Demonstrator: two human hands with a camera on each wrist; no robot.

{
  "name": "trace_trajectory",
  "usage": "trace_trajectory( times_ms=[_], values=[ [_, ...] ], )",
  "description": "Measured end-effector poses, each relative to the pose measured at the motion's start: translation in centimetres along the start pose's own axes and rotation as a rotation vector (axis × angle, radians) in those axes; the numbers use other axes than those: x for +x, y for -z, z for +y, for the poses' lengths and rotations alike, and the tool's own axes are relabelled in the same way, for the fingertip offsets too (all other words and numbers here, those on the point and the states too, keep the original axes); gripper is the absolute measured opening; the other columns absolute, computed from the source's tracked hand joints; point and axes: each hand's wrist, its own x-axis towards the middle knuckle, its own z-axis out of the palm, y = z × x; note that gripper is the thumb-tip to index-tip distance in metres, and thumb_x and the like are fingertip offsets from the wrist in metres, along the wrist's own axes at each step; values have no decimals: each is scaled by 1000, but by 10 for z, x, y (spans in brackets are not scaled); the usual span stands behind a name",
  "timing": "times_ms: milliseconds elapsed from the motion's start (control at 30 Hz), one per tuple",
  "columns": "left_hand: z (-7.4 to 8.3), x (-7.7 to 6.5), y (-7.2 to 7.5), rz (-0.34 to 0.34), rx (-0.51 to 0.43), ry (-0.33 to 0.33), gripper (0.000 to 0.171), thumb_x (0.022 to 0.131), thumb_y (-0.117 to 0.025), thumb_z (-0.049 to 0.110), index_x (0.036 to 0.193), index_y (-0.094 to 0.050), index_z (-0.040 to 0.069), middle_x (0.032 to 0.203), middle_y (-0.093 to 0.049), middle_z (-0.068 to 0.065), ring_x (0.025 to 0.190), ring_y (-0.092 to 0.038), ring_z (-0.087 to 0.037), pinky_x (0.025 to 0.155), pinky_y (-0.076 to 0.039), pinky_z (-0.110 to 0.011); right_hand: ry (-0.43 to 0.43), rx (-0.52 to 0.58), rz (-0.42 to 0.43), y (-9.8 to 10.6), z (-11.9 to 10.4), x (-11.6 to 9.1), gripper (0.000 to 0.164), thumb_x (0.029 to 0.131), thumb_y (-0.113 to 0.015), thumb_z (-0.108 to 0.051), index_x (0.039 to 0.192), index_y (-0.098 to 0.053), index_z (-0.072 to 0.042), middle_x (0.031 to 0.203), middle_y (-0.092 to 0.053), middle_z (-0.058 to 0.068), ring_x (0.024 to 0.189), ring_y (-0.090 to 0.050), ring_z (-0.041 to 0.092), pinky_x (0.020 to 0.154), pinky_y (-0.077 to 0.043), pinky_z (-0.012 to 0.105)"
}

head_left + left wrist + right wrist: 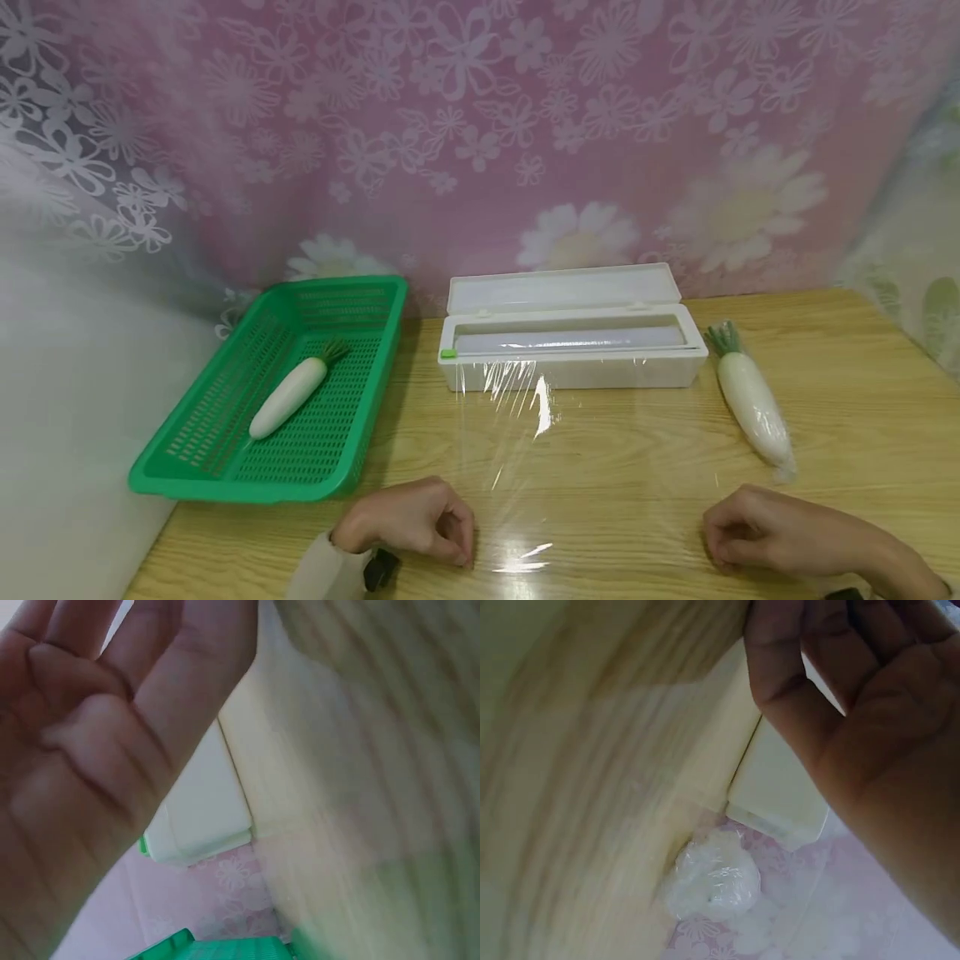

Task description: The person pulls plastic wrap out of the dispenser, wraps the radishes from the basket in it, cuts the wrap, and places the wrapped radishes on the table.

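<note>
On the wooden table (862,392), the left hand (416,518) and right hand (787,532) pinch clear film (542,407) stretching from the roll (570,340) inside a white box (577,372) ahead. Beyond the left, a green basket (232,491) holds a bare radish (288,398); beyond the right lies a wrapped radish (752,407).

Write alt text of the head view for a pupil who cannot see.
A person's left hand and right hand pinch clear film stretching from a white dispenser over a wooden table. A green basket holding a bare radish stands left; a wrapped radish lies right.
</note>
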Motion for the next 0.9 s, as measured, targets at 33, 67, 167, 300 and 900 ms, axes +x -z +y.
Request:
trace_trajectory(
  times_ms=[33,67,167,300,900],
  values=[
    [0,1,0,2,-18,5,5,88,-74,-5,84,-75,-2,79,-75,-3,71,-65,3,68,-53,-17,-5,1,0,0,0,-1,24,96,-56,11,88,-66,-8,76,-65,0,73,-49,-9,54,-47,19],
    [0,1,0,6,-23,8,4,87,-75,-4,84,-75,-2,78,-75,-4,71,-66,2,68,-53,-18,-6,-2,-1,0,1,-1,23,97,-56,11,89,-67,-9,77,-65,-1,73,-49,-9,55,-47,19],
    [1,0,0,17,-26,18,5,87,-78,-1,83,-75,-1,78,-75,-3,72,-67,1,69,-55,-19,-11,-12,2,1,3,-1,23,97,-57,8,89,-68,-10,80,-66,-6,73,-49,-9,55,-48,19],
    [2,2,-1,35,32,29,7,86,-80,4,80,-76,2,75,-73,5,69,-63,4,67,-53,-17,-38,-38,4,0,7,-4,19,98,-61,4,89,-69,-11,82,-63,-14,72,-48,-9,54,-47,19],
    [10,4,-12,78,117,205,21,82,-82,-2,66,-70,5,54,-61,6,45,-52,0,47,-45,-16,-268,-118,48,-9,-6,-2,23,80,-67,10,68,-62,-10,59,-50,-20,51,-40,-12,42,-36,17]
  ],
)
